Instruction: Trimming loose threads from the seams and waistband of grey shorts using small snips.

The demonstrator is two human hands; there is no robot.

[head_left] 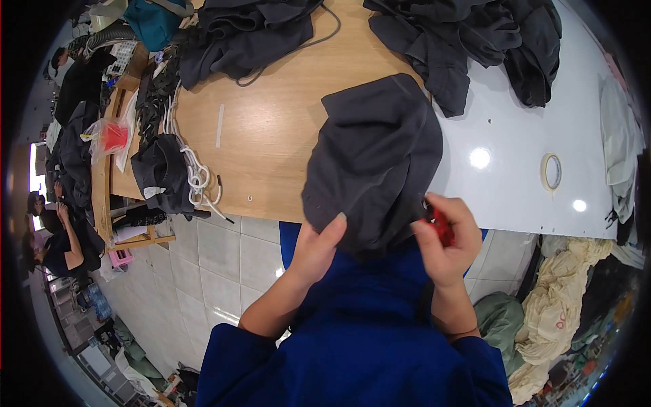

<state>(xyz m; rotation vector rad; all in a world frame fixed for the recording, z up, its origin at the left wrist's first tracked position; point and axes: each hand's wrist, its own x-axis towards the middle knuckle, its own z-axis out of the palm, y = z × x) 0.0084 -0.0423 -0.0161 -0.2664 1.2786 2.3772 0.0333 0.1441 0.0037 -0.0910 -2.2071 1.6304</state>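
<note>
A dark grey garment piece [373, 159] hangs off the front edge of the wooden table [271, 129], draped toward me. My left hand [317, 249] pinches its lower edge from below, thumb on the cloth. My right hand [447, 241] is closed around a small red tool [442, 227] right beside the cloth's lower right corner. Both forearms come up from my blue top.
Piles of dark garments [468, 41] lie at the back of the table. A roll of tape [551, 171] rests on the white surface [529, 136] at right. White cords [198, 178] and a dark bundle sit at left. Other people work far left. Cream fabric is heaped on the floor at right.
</note>
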